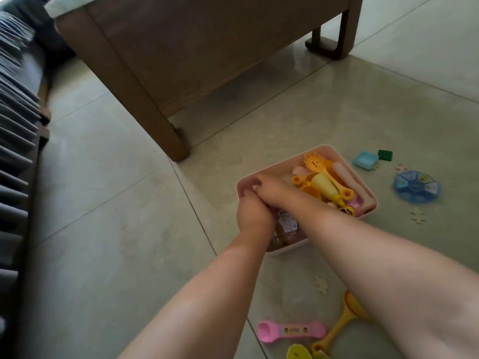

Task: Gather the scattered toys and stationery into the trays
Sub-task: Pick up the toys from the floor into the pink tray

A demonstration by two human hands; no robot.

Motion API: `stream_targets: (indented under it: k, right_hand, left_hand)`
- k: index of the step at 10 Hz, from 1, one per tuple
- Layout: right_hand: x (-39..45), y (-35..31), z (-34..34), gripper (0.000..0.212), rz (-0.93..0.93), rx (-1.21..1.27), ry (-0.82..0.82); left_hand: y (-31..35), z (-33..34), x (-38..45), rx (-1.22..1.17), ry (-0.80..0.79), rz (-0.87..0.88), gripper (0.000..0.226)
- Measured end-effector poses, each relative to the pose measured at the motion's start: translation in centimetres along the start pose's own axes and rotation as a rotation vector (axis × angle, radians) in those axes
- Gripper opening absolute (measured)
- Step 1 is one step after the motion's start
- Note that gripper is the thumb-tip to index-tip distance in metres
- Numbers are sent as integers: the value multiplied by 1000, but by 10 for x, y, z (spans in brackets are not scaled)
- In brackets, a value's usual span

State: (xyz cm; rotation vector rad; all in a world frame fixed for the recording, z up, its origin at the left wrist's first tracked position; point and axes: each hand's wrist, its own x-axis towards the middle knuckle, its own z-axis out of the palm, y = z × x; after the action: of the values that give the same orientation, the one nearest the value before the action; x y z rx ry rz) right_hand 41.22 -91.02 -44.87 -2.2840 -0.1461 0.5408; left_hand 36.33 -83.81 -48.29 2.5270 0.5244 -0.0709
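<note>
A pink tray sits on the tiled floor, filled with yellow toy utensils, among them a slotted spoon and a pale yellow bottle. A clear packet of stickers lies in its near end. My left hand and my right hand meet over the tray's near-left corner, fingers curled and overlapping. What they hold is hidden. Loose on the floor are a pink toy spoon, a yellow ladle, a blue round disc, a light blue box and a green block.
A wooden table leg stands just left of and beyond the tray. A dark sofa runs along the left edge. Small pale puzzle pieces lie near my right forearm, and a yellow piece sits at the bottom edge.
</note>
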Motion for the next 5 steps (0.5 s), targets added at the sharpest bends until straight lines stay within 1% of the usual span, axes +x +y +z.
stream_targets:
  k: [1, 2, 3, 4, 5]
  right_hand:
    - [8, -1, 5, 36, 74, -41, -12]
    - [13, 1, 7, 41, 104, -100, -49]
    - [10, -2, -1, 43, 142, -115, -146]
    - [2, -3, -14, 27, 153, -20, -228]
    - [-2, 1, -24, 33, 185, 63, -228]
  left_hand:
    - [-1, 2, -3, -44, 38, 4, 24]
    - [1, -5, -10, -109, 49, -32, 23]
    - [0, -9, -16, -205, 88, 12, 54]
    - [-1, -11, -22, -278, 116, 30, 28]
    - [-1, -10, -20, -285, 165, 46, 39]
